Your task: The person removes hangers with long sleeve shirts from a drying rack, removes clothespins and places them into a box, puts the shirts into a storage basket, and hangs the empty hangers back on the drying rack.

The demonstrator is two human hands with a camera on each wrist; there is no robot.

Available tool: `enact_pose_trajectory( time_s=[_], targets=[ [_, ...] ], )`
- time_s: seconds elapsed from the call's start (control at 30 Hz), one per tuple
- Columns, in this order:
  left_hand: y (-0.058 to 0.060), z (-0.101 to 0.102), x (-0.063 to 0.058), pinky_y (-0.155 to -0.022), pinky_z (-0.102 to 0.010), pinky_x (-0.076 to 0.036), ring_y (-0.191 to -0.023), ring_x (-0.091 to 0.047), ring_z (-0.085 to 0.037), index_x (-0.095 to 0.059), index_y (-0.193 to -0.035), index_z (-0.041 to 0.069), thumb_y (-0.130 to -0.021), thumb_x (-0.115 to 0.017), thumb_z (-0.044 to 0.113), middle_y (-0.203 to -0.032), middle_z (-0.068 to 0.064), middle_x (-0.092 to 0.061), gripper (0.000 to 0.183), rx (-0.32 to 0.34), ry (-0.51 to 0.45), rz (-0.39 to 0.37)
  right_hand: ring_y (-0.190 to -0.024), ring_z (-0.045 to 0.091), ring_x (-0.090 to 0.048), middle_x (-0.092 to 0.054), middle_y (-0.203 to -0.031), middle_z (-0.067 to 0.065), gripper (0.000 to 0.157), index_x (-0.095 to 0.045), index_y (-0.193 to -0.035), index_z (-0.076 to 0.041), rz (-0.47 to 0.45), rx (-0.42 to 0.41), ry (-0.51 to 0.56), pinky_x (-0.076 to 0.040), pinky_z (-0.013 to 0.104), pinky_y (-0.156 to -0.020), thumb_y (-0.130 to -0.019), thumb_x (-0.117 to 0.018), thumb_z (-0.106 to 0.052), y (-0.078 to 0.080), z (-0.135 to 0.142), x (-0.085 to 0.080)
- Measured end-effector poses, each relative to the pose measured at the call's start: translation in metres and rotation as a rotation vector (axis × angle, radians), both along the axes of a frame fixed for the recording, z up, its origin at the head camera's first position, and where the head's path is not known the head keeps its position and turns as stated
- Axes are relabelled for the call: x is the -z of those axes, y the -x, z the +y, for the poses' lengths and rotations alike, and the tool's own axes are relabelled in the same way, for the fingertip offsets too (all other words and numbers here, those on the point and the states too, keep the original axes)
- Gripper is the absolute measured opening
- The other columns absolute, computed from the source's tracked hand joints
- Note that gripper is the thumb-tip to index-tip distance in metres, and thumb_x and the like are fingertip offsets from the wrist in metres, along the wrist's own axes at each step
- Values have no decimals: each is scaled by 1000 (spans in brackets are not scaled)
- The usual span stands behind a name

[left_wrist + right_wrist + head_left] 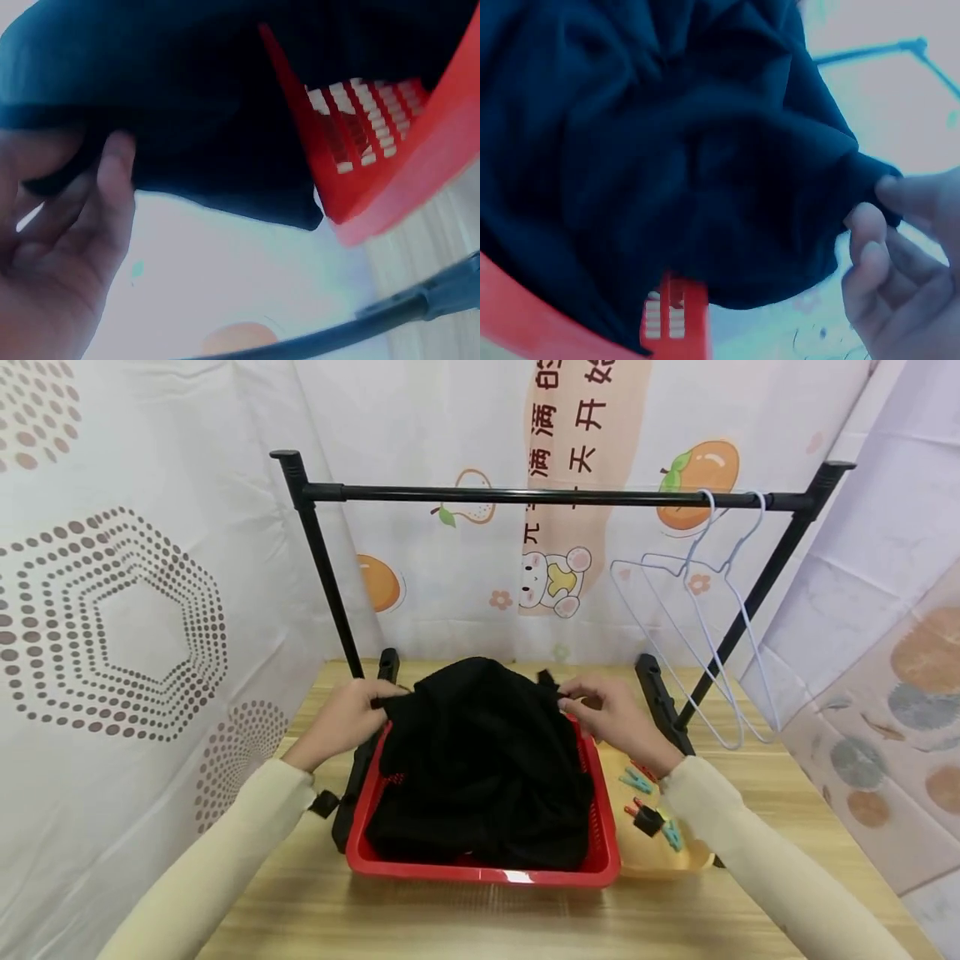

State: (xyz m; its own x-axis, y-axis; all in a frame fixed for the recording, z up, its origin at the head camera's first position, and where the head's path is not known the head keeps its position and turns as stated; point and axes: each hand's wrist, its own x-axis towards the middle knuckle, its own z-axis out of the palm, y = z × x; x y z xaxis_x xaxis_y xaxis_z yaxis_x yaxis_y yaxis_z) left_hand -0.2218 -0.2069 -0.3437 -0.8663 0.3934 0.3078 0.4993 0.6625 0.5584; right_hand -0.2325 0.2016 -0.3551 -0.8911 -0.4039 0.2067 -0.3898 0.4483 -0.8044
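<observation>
A black cloth garment [480, 768] is bunched up in a red plastic basket [480, 872], its top raised above the far rim. At its left edge my left hand [349, 718] pinches the fabric between thumb and fingers; the left wrist view shows the dark cloth [187, 112] running through that grip. My right hand [615, 717] pinches the garment's right edge, and in the right wrist view a corner of cloth sits between thumb and fingertips [870, 225]. Folds hide the garment's exact kind and most of the basket's inside.
A black rack with a crossbar [525, 496] stands behind the basket. Two pale wire hangers [697, 610] hang at its right end. Beside the basket, partly under my right forearm, a yellow tray [660, 870] holds several small clothespins [637, 781]. Printed curtains [135, 610] surround the wooden table [300, 910].
</observation>
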Motion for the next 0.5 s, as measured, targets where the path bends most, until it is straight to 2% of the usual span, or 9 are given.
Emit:
enact_pose_trajectory(
  time_s=[0.03, 0.1, 0.13, 0.2, 0.27, 0.3, 0.4, 0.5],
  targets=[
    [-9, 0, 1, -46, -28, -39, -41, -29, -5, -77, -120, 4, -83, -51, -16, -119, -17, -72, 49, 41, 17, -12, -57, 32, -58, -65, -77, 14, 20, -70, -120, -15, 12, -38, -8, -49, 33, -48, -103, -66, -24, -8, 0, -2],
    [-25, 1, 6, -53, -28, -47, -50, -42, -3, -77, -118, 3, -80, -53, -19, -117, -15, -73, 50, 142, 85, -11, -56, 28, -60, -66, -79, 6, 16, -71, -117, -16, 45, -139, -43, -51, 32, -49, -102, -68, -21, -26, 1, -1],
    [-32, 1, 9, -59, -29, -52, -57, -52, -4, -77, -117, 2, -79, -54, -20, -116, -13, -74, 49, 196, 130, -7, -56, 25, -60, -65, -78, 4, 14, -71, -115, -17, 62, -200, -64, -51, 31, -50, -102, -69, -21, -31, 2, 3],
    [-44, 3, 18, -72, -33, -59, -77, -68, -12, -77, -116, 1, -78, -55, -22, -115, -12, -74, 49, 309, 213, -36, -61, 15, -62, -69, -89, -3, 11, -72, -111, -18, 132, -322, -134, -54, 30, -56, -100, -71, -18, -44, 4, 10],
    [-54, 5, 28, -84, -36, -59, -101, -70, -20, -77, -115, 1, -78, -57, -23, -114, -9, -74, 49, 398, 313, -68, -70, 7, -63, -70, -99, -8, 9, -72, -107, -19, 171, -418, -222, -56, 28, -66, -98, -73, -16, -54, 5, 19],
    [-58, 6, 32, -86, -34, -58, -104, -70, -20, -78, -114, 2, -78, -57, -23, -112, -7, -75, 49, 436, 359, -78, -74, 4, -62, -70, -101, -10, 9, -72, -106, -21, 174, -453, -267, -56, 27, -69, -98, -73, -16, -59, 5, 24],
    [-66, 9, 46, -80, -24, -54, -90, -66, -11, -81, -104, 6, -81, -57, -22, -98, 2, -73, 43, 518, 472, -128, -81, 0, -60, -70, -101, -14, 10, -73, -101, -23, 142, -505, -399, -56, 25, -76, -96, -74, -15, -67, 3, 38],
    [-69, 15, 54, -73, -20, -46, -78, -52, -5, -80, -93, 13, -83, -58, -18, -87, 12, -64, 39, 556, 570, -150, -77, -1, -58, -70, -96, -17, 11, -74, -96, -25, 120, -495, -510, -55, 24, -73, -95, -75, -14, -74, 0, 48]
  ],
)
